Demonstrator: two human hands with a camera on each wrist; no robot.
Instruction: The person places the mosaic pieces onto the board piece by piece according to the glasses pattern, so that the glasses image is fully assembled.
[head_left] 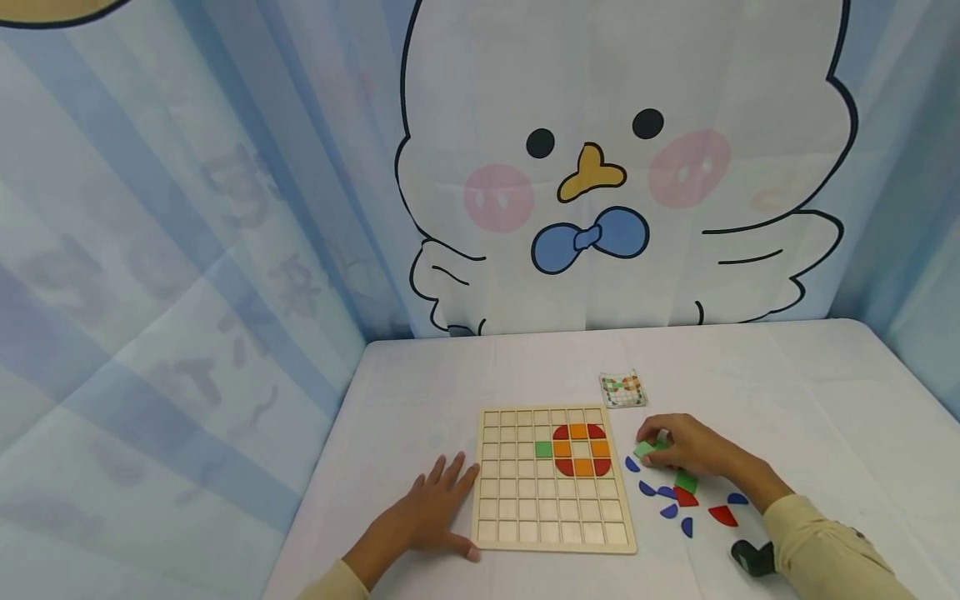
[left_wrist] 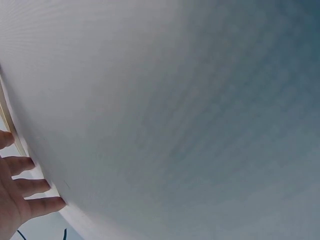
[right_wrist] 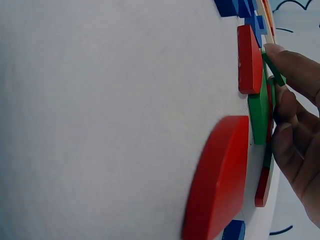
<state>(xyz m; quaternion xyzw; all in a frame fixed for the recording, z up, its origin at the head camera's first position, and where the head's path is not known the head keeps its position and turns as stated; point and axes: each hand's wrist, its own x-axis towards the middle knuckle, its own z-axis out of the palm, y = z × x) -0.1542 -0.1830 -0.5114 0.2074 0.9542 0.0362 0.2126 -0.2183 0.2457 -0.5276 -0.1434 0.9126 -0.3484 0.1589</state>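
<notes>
Green piece in right hand, blurred letters

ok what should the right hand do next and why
Probably carry the green piece to the wooden grid board: the right hand pinches it, and one green square sits there beside the red-and-orange ring, with bare cells next to it.

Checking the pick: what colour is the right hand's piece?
The piece is green, clearest in the right wrist view.
</notes>
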